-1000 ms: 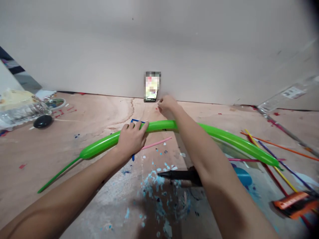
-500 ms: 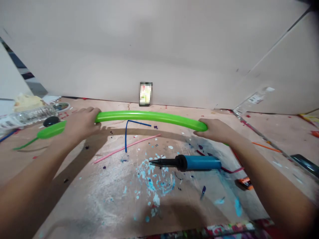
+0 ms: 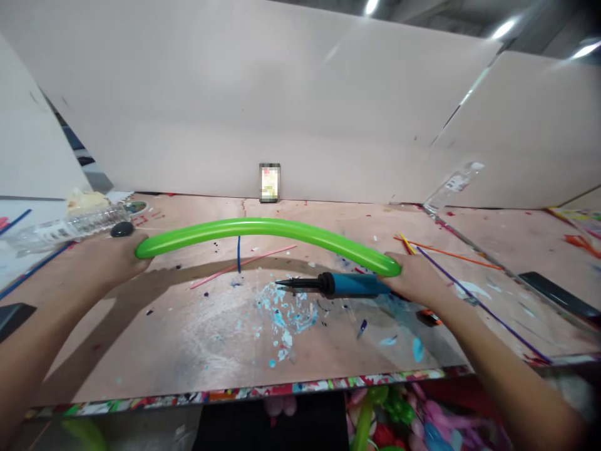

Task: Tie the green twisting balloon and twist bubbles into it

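Note:
A long green balloon (image 3: 267, 229) arches above the worktable (image 3: 188, 332). My left hand (image 3: 106, 263) grips its left end and my right hand (image 3: 416, 279) grips its right end, so it hangs between them, bowed upward. Just under the right end lies a blue hand pump (image 3: 342, 285) with a black nozzle pointing left. A thin blue uninflated balloon (image 3: 238, 254) and a pink one (image 3: 244, 266) lie flat on the table below the green balloon.
A phone (image 3: 269, 182) leans against the white back wall. At the left lie a plastic bottle (image 3: 66, 228) and a black oval object (image 3: 122, 229). Several thin coloured balloons (image 3: 446, 254) lie at the right, near a dark flat object (image 3: 558, 297). Balloon scraps litter the table.
My right hand left the phone and took the balloon's right end; my left hand slid to the left end. Both lifted the balloon off the table. My view has pulled back.

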{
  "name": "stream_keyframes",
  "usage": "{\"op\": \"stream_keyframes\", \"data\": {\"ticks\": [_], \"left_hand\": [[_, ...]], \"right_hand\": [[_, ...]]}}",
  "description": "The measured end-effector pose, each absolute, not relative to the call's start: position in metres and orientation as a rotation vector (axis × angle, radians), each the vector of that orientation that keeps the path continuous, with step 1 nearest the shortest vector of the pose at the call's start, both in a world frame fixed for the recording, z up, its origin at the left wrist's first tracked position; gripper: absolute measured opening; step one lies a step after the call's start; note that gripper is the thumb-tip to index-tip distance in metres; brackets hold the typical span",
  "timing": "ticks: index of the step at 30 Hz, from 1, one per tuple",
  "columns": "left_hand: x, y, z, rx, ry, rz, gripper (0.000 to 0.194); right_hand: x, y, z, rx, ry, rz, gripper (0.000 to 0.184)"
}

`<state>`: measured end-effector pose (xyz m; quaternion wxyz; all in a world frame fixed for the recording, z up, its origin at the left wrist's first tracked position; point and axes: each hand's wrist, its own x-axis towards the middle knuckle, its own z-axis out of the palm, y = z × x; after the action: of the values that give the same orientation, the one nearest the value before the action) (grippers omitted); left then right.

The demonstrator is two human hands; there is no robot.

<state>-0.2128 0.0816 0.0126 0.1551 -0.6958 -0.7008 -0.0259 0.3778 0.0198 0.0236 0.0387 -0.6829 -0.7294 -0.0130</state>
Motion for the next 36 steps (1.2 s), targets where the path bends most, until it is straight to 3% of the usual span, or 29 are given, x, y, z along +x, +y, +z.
{"op": "stream_keyframes", "data": {"ticks": [3,6,10,12,18,25,29,36], "left_hand": [[-0.205,0.074,0.016,-1.941,-1.916,0.218,0.023],[-0.186,0.067,0.025,-1.998,-1.879,0.227,0.024],[-0.126,0.056,0.029,-2.2,-1.758,-0.099,0.061],[-0.082,0.05,0.028,-2.362,-1.599,-0.185,0.071],[0.011,0.045,0.043,-2.575,-1.17,-0.141,0.041],[0.011,0.043,0.058,-2.568,-1.097,0.005,0.036],[0.032,0.031,0.046,-2.581,-1.002,-0.116,0.049],[0.023,0.04,0.048,-2.675,-0.882,-0.017,0.021]], "right_hand": [[0.375,0.013,0.016,-2.144,-2.321,-0.175,0.02],[0.37,0.013,0.012,-2.154,-2.35,-0.278,0.026],[0.332,0.018,0.017,-2.05,-2.428,-0.297,0.028],[0.299,0.018,0.023,-1.964,-2.466,-0.266,0.026],[0.233,0.018,0.043,-1.716,-2.514,-0.17,0.03],[0.253,0.026,0.035,-1.953,-2.416,-0.119,0.02],[0.232,0.02,0.03,-1.87,-2.478,-0.107,0.02],[0.235,0.018,0.029,-1.725,-2.464,-0.007,0.024]]}}
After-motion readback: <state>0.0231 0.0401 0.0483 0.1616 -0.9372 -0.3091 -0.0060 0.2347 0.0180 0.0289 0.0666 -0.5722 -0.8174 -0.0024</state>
